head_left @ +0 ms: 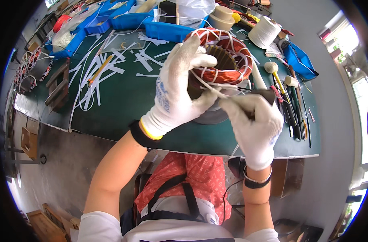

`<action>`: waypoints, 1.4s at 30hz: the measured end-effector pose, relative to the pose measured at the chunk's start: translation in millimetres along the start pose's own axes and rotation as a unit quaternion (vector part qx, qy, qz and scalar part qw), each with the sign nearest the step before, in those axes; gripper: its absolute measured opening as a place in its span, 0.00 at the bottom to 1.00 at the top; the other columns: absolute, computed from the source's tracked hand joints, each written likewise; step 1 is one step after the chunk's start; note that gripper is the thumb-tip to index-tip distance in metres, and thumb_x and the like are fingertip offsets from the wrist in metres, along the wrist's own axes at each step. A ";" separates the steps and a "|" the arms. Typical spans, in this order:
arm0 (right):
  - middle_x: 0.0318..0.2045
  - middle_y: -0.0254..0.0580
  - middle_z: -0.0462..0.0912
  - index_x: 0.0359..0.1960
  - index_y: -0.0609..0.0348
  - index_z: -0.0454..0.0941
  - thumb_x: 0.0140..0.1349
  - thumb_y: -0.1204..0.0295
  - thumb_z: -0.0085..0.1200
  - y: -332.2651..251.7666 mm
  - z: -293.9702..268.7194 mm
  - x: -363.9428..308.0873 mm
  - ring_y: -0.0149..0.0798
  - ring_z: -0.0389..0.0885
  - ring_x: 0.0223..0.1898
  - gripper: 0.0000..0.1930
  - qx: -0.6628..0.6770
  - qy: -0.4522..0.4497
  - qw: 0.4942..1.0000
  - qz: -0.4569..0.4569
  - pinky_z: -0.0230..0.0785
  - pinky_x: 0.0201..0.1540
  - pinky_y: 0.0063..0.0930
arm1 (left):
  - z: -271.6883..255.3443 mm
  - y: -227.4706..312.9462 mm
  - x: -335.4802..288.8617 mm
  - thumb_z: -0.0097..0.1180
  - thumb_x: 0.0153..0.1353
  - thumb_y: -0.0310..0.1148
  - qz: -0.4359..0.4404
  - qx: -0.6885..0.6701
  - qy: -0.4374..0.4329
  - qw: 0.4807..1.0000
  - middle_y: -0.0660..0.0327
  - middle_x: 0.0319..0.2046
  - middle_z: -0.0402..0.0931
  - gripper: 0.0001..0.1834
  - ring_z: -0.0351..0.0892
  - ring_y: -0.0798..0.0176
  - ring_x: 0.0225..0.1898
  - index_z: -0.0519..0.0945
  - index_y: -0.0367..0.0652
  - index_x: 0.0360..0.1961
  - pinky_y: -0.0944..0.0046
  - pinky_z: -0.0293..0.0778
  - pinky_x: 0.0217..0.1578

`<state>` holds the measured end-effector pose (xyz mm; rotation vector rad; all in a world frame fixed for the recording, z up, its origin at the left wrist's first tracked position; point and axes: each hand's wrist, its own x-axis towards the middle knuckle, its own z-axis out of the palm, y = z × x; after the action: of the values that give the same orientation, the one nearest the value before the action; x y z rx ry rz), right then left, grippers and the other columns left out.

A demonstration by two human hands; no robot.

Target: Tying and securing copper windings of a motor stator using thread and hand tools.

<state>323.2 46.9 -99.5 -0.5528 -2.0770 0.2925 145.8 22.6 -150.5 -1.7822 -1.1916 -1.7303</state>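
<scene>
A motor stator (222, 76) with red copper windings, laced round with white cord, sits on a grey round base (211, 117) in front of me. My left hand (171, 86), in a white knit glove, is closed on the stator's left side, with the thumb low near the lacing. At the stator's near right side, my gloved right hand (256, 125) pinches the white cord (210, 87), which runs taut from the winding. Thin lead wires (243, 89) in pale and dark sleeves stick out just above my right fingers. The right fingertips are partly hidden.
White paper strips (97, 80) and a yellow-handled tool (101, 69) lie left on the green table (111, 129). Blue bins (167, 31) line the back. A white thread cone (264, 32), mallets (271, 67) and several hand tools stand or lie right. A dark metal frame (58, 89) stands far left.
</scene>
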 end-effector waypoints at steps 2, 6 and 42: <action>0.16 0.36 0.78 0.21 0.60 0.79 0.44 0.78 0.72 -21.3 -1.7 -5.7 0.31 0.74 0.18 0.10 -0.017 -0.020 1.000 0.010 0.66 0.24 0.24 | 5.7 1.0 1.9 0.69 0.44 0.29 0.018 0.010 0.027 0.999 0.56 0.41 0.81 0.49 0.77 0.49 0.50 0.57 0.31 0.66 0.53 0.68 0.56; 0.15 0.34 0.77 0.22 0.59 0.79 0.45 0.78 0.71 -29.6 -0.7 -2.5 0.31 0.72 0.17 0.09 -0.075 -0.037 0.993 -0.088 0.65 0.23 0.23 | 6.1 -2.7 2.0 0.69 0.43 0.29 0.004 0.027 -0.010 1.000 0.57 0.40 0.81 0.52 0.77 0.47 0.50 0.54 0.31 0.67 0.52 0.68 0.56; 0.22 0.34 0.82 0.34 0.61 0.84 0.56 0.71 0.61 52.1 -13.8 18.1 0.23 0.75 0.19 0.08 0.226 -0.084 0.965 0.105 0.70 0.24 0.17 | -6.0 -0.2 15.1 0.68 0.43 0.21 0.098 0.039 -0.108 0.989 0.55 0.42 0.74 0.21 0.75 0.51 0.44 0.80 0.45 0.41 0.56 0.73 0.44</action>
<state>340.6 101.0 -100.2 -0.4794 -2.0204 0.9381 140.1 22.7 -135.2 -2.0059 -1.1065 -1.3909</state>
